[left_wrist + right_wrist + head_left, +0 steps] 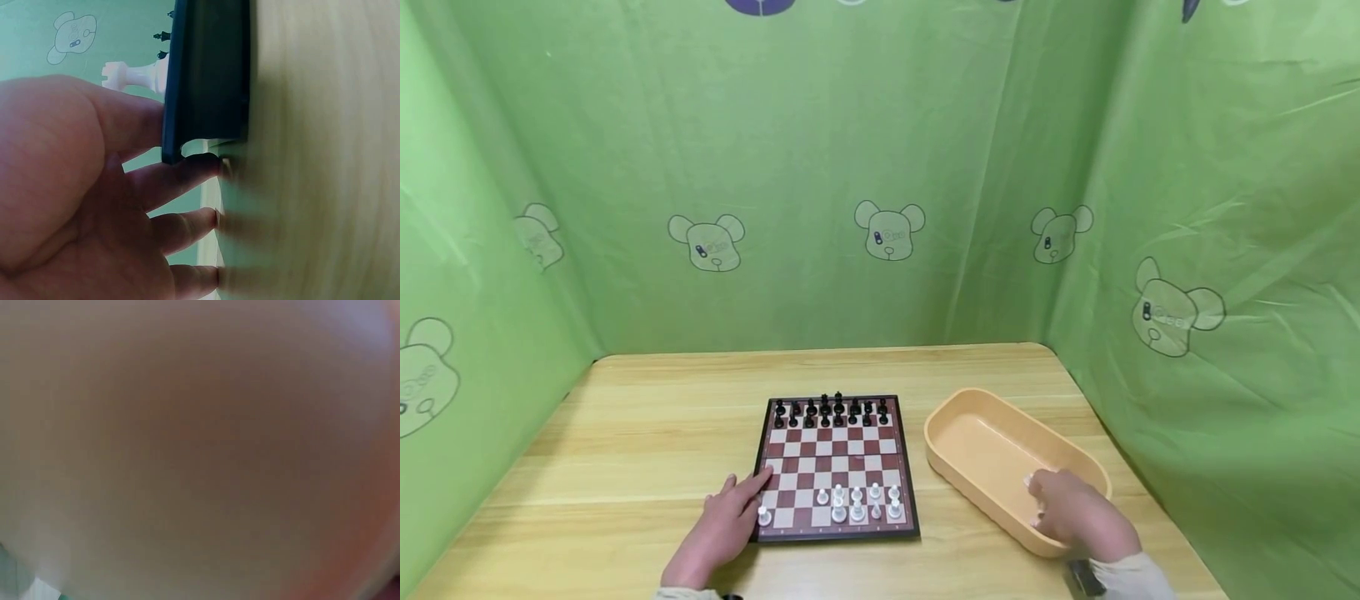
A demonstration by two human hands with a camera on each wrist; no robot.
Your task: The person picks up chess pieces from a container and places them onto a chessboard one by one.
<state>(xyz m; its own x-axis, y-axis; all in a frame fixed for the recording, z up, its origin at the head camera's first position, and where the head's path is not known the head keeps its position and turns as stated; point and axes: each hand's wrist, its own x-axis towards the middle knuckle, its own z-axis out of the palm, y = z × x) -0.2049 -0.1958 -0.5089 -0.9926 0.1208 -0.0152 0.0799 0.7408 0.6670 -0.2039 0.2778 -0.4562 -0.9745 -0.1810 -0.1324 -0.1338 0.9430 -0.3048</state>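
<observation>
A folding chessboard (808, 481) lies on the table, with black chess pieces (825, 410) in two rows along its far side. Several white chess pieces (857, 510) stand at its near right, and a white rook (763, 517) occupies the near left corner. My left hand (722, 521) touches the board's left edge; in the left wrist view its other fingers (187, 226) reach down to the tabletop. Inside an orange plastic box (958, 475) is my right hand (1071, 508), blurred, with bits of white at its fingertips. Whether it grips a piece is hidden.
The box stands right of the board, set at a slant, with raised walls. A wooden table (625, 467) carries everything. Green curtains (820, 167) with bear outlines enclose the back and sides. The right wrist view is only a close blur.
</observation>
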